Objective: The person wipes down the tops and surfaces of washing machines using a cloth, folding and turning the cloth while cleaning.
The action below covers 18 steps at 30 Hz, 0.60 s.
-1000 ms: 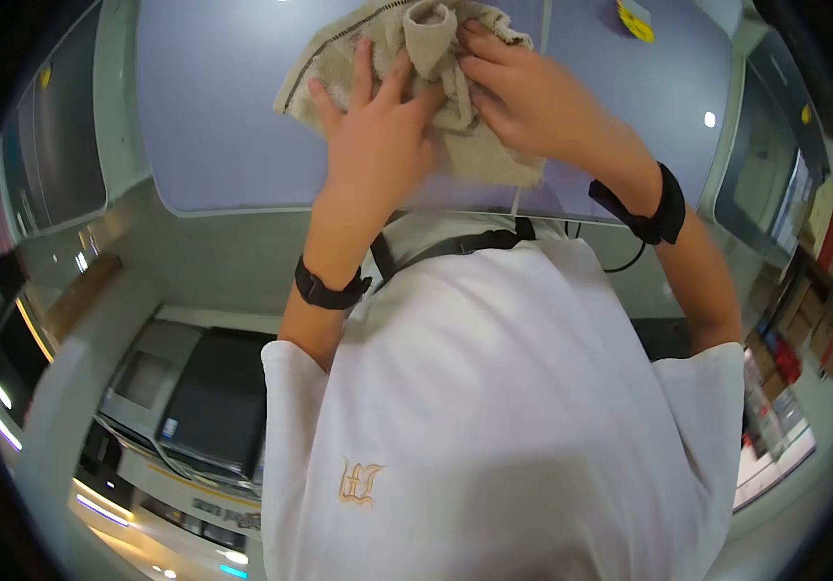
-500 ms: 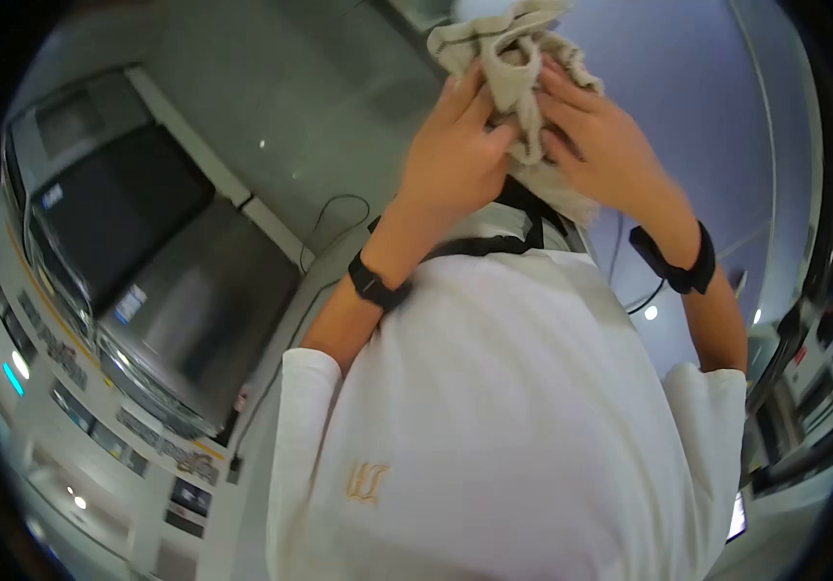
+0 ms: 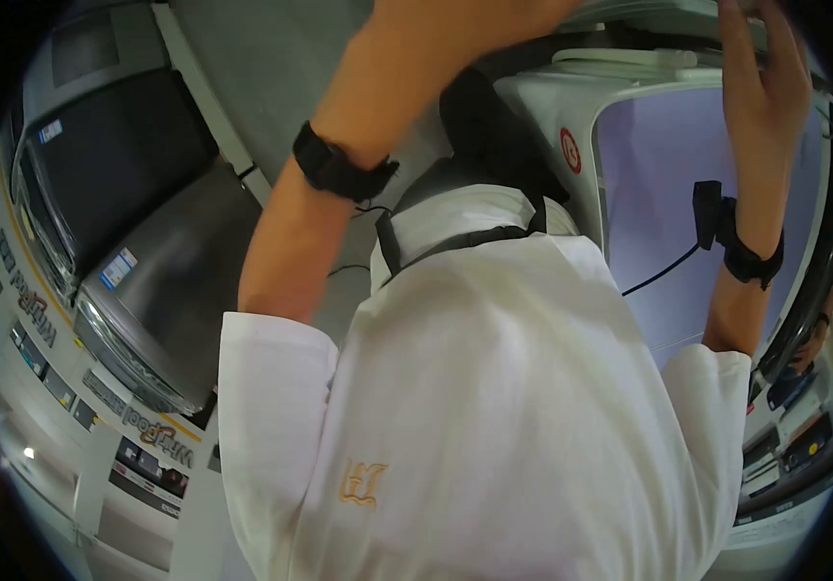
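While the right hand [image 3: 770, 82] shows against the upper right of the lavender panel [image 3: 668, 145], the left hand [image 3: 469, 29] is well apart on the other side.
From my end, the panel, set in a white cabinet [image 3: 544, 102], seems to run lengthwise up and down my view, roughly along the right forearm [image 3: 738, 310], so the right hand is nearer; the left points toward the cabinet's top. The right fingers stretch upward and the left ones leave my view; I cannot tell whether either hand is grasping anything. Half a second earlier both hands met on a beige cloth; now they are spread, the cloth is out of my sight, and a round red label [image 3: 570, 151] shows on the cabinet.
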{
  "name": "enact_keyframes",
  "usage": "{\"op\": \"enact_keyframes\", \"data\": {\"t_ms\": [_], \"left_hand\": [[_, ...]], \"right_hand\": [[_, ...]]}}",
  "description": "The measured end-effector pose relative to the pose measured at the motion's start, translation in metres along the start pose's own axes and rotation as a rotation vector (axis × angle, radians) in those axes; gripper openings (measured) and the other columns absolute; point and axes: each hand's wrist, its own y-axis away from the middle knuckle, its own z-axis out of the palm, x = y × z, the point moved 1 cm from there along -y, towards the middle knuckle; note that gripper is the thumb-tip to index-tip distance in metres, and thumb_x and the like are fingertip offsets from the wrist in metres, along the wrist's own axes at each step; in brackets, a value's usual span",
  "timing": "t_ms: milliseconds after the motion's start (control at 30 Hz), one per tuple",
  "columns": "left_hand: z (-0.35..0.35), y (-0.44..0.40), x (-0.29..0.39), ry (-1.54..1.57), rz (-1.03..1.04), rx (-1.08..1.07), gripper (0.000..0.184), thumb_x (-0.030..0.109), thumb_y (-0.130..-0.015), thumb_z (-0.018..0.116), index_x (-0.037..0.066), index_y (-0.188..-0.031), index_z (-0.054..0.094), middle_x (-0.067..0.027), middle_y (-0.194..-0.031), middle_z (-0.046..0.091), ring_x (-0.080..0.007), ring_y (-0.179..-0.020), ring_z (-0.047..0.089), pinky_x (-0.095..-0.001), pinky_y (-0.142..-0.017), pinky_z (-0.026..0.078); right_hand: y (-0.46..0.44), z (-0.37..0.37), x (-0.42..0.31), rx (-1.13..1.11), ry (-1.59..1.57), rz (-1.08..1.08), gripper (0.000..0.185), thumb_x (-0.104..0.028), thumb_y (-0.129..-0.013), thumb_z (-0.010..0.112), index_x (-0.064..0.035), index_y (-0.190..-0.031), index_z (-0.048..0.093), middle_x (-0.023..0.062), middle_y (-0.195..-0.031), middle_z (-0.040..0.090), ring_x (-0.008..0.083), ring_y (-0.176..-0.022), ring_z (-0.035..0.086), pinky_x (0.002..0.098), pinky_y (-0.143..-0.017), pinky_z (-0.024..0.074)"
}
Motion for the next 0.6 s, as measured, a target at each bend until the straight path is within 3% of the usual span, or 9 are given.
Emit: {"op": "enact_keyframes", "data": {"t_ms": [33, 100, 167, 233, 333, 533, 600], "left_hand": [[0.014, -0.012, -0.022, -0.008, 0.072, 0.048, 0.074, 0.030, -0.092, 0.073, 0.002, -0.155, 0.048, -0.0287, -0.151, 0.052, -0.0490, -0.144, 0.045, -0.0543, -0.118, 0.040], [0.027, -0.028, -0.045, -0.043, 0.060, -0.104, 0.066, 0.035, -0.098, 0.068, 0.000, -0.152, 0.051, -0.0295, -0.150, 0.055, -0.0489, -0.143, 0.047, -0.0526, -0.119, 0.040], [0.063, -0.027, -0.083, -0.059, 0.006, -0.315, 0.066, 0.038, -0.101, 0.064, -0.001, -0.152, 0.051, -0.0299, -0.150, 0.055, -0.0486, -0.143, 0.048, -0.0519, -0.120, 0.039], [0.089, -0.025, -0.108, 0.029, -0.042, -0.527, 0.066, 0.041, -0.104, 0.057, -0.003, -0.153, 0.050, -0.0310, -0.151, 0.053, -0.0480, -0.143, 0.048, -0.0510, -0.122, 0.036], [0.112, -0.049, -0.129, 0.076, 0.070, -0.564, 0.065, 0.038, -0.104, 0.058, -0.003, -0.153, 0.049, -0.0316, -0.154, 0.050, -0.0481, -0.143, 0.047, -0.0507, -0.122, 0.036], [0.172, -0.128, -0.200, 0.130, 0.249, -0.667, 0.064, 0.030, -0.102, 0.061, -0.001, -0.156, 0.046, -0.0313, -0.157, 0.047, -0.0503, -0.143, 0.045, -0.0499, -0.123, 0.035], [0.187, -0.147, -0.215, 0.155, 0.249, -0.685, 0.064, 0.028, -0.102, 0.060, -0.002, -0.157, 0.044, -0.0317, -0.157, 0.047, -0.0516, -0.144, 0.044, -0.0498, -0.123, 0.035]], "right_hand": [[-0.013, 0.004, 0.007, 0.011, 0.018, 0.011, 0.052, -0.006, -0.101, 0.060, 0.0039, -0.152, 0.053, 0.0211, -0.161, 0.050, 0.0318, -0.151, 0.045, 0.0392, -0.122, 0.0356], [-0.011, 0.033, 0.040, -0.157, -0.093, 0.327, 0.050, -0.006, -0.101, 0.059, 0.0035, -0.150, 0.054, 0.0218, -0.159, 0.051, 0.0350, -0.149, 0.047, 0.0401, -0.120, 0.0386], [-0.012, 0.060, 0.054, -0.328, -0.087, 0.414, 0.047, -0.007, -0.101, 0.059, 0.0031, -0.147, 0.056, 0.0231, -0.158, 0.052, 0.0389, -0.145, 0.050, 0.0419, -0.117, 0.0413], [-0.009, 0.075, 0.052, -0.543, 0.022, 0.299, 0.044, -0.009, -0.101, 0.060, 0.0027, -0.143, 0.058, 0.0252, -0.155, 0.053, 0.0433, -0.141, 0.053, 0.0446, -0.115, 0.0438], [0.002, 0.074, 0.054, -0.426, -0.060, 0.410, 0.040, -0.012, -0.101, 0.061, 0.0022, -0.138, 0.061, 0.0278, -0.153, 0.052, 0.0475, -0.138, 0.052, 0.0471, -0.116, 0.0439], [-0.064, 0.086, 0.053, -0.580, -0.073, 0.711, 0.042, -0.013, -0.098, 0.065, 0.0031, -0.136, 0.062, 0.0289, -0.151, 0.054, 0.0460, -0.142, 0.050, 0.0463, -0.118, 0.0425], [-0.072, 0.103, 0.058, -0.486, -0.058, 0.608, 0.043, -0.014, -0.097, 0.066, 0.0033, -0.136, 0.062, 0.0291, -0.150, 0.055, 0.0457, -0.142, 0.051, 0.0467, -0.117, 0.0436]]}}
